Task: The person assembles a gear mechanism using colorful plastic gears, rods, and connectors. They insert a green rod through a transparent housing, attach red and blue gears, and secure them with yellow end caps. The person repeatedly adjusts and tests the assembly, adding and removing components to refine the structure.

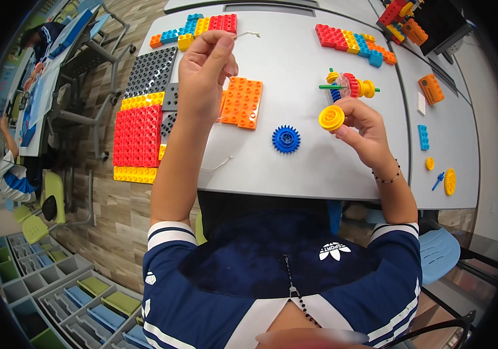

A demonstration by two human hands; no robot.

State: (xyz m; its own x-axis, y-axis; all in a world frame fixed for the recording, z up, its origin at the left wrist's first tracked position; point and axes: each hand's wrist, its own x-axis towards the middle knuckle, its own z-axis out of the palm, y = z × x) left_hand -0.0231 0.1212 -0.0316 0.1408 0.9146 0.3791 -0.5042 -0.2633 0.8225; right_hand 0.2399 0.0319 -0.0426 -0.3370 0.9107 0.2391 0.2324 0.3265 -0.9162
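Note:
My left hand (pixel 205 72) is raised over the grey table (pixel 295 64) and pinches a thin white string (pixel 249 34) between thumb and fingers; the string trails down to the table edge. My right hand (pixel 362 125) holds a round yellow wheel (pixel 331 117) at its fingertips. Just above that hand sits a small assembly (pixel 349 86) of yellow, red and blue wheels on a green axle. A blue gear (pixel 286 139) lies flat on the table between my hands. An orange studded plate (pixel 242 102) lies partly behind my left wrist.
Red, yellow and grey studded plates (pixel 141 125) overhang the table's left side. Rows of coloured bricks (pixel 193 28) (pixel 353 42) lie at the back. Small orange, blue and yellow parts (pixel 431 89) sit on the right table. Chairs, storage bins and another person (pixel 4 168) are at the left.

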